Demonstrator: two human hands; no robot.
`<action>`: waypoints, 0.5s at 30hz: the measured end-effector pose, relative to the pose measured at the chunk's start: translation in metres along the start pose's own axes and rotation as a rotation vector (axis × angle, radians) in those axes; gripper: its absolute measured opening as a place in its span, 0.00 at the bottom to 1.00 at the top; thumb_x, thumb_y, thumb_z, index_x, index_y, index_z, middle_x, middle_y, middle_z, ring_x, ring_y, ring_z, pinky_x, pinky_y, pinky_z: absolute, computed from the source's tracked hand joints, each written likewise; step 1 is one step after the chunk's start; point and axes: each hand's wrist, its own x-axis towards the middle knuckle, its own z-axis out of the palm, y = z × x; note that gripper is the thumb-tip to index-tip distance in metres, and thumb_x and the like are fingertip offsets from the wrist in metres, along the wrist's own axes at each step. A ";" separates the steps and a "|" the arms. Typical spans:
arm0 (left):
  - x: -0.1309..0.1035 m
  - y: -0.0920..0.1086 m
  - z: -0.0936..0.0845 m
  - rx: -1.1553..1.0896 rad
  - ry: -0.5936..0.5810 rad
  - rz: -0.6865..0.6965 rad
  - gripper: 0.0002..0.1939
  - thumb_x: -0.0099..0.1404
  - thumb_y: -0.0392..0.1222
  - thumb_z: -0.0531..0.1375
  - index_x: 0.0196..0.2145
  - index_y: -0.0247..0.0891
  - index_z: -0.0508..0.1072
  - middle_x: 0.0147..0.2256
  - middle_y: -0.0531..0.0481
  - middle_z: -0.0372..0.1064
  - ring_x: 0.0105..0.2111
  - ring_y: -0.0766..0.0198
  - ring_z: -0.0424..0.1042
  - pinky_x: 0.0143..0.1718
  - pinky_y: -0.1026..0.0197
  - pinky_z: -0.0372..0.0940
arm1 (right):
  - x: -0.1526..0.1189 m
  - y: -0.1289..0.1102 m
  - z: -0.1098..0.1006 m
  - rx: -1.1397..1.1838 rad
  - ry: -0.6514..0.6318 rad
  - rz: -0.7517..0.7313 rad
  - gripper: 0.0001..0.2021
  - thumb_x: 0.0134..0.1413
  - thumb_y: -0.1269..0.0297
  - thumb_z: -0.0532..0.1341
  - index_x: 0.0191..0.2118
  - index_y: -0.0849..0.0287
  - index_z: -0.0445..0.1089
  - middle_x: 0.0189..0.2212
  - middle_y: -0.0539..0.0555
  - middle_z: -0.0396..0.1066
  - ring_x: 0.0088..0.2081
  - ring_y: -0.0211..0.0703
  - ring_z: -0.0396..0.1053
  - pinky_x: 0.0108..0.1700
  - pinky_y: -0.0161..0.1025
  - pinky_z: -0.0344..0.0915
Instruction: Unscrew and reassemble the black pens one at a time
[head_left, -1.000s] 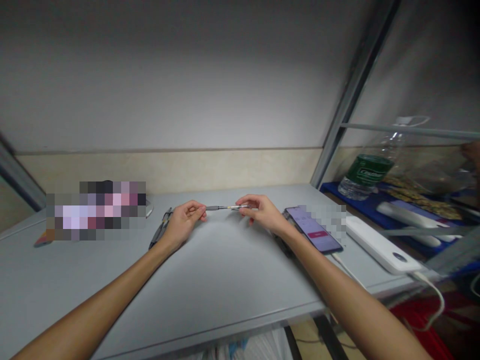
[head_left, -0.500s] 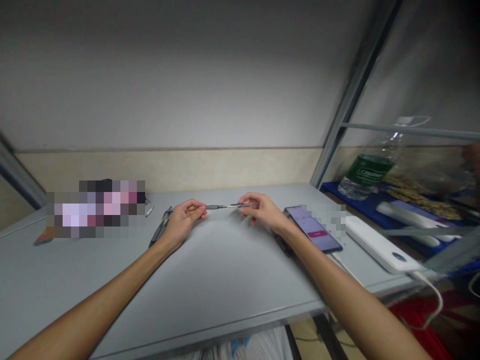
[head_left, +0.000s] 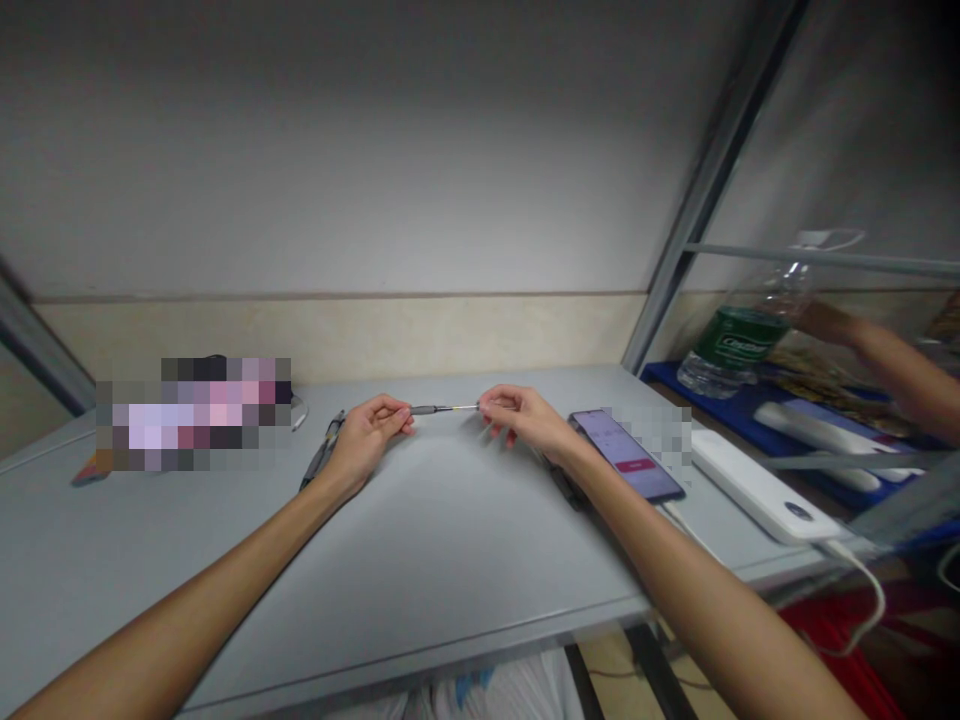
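The fingers (head_left: 396, 422) of the left hand (head_left: 361, 437) are pinched together on the grey barrel of a slim pen (head_left: 430, 409), hiding its rear end. The pen is held roughly level, left of the phone (head_left: 634, 460). Its thin shaft runs to the right hand (head_left: 531, 424), just left of the phone, where thumb and forefinger close in a narrow pinch on a small part (head_left: 478, 405), mostly covered and hard to make out. Dark objects (head_left: 568, 490) at the phone's left edge are partly hidden by the right wrist; well left of the phone, grey pen-like things (head_left: 322, 455) show from behind the left wrist. Farthest left of the phone, a heap (head_left: 206, 410) is pixelated beyond reading. Right of the phone lies a white power bank (head_left: 761, 487); beyond it, another person's blurred forearm (head_left: 904, 368) is cut off.
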 end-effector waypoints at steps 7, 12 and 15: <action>-0.002 0.004 0.002 0.015 -0.012 -0.004 0.13 0.52 0.44 0.66 0.31 0.34 0.71 0.25 0.52 0.71 0.26 0.69 0.71 0.33 0.67 0.64 | 0.002 0.003 0.000 -0.001 -0.022 0.051 0.13 0.49 0.56 0.62 0.31 0.64 0.69 0.23 0.52 0.68 0.21 0.33 0.65 0.16 0.27 0.58; -0.001 0.002 0.001 0.026 -0.005 -0.002 0.12 0.52 0.45 0.66 0.31 0.34 0.71 0.24 0.52 0.71 0.26 0.69 0.71 0.33 0.67 0.63 | 0.000 -0.001 -0.001 0.006 -0.010 0.037 0.15 0.47 0.56 0.64 0.38 0.62 0.69 0.28 0.54 0.70 0.23 0.34 0.67 0.16 0.27 0.59; -0.001 0.001 0.001 0.037 -0.009 0.000 0.12 0.52 0.45 0.66 0.30 0.34 0.71 0.24 0.52 0.71 0.26 0.69 0.71 0.33 0.67 0.63 | 0.000 -0.002 -0.001 -0.018 -0.031 0.124 0.19 0.54 0.51 0.56 0.30 0.65 0.69 0.22 0.55 0.69 0.20 0.33 0.64 0.15 0.27 0.57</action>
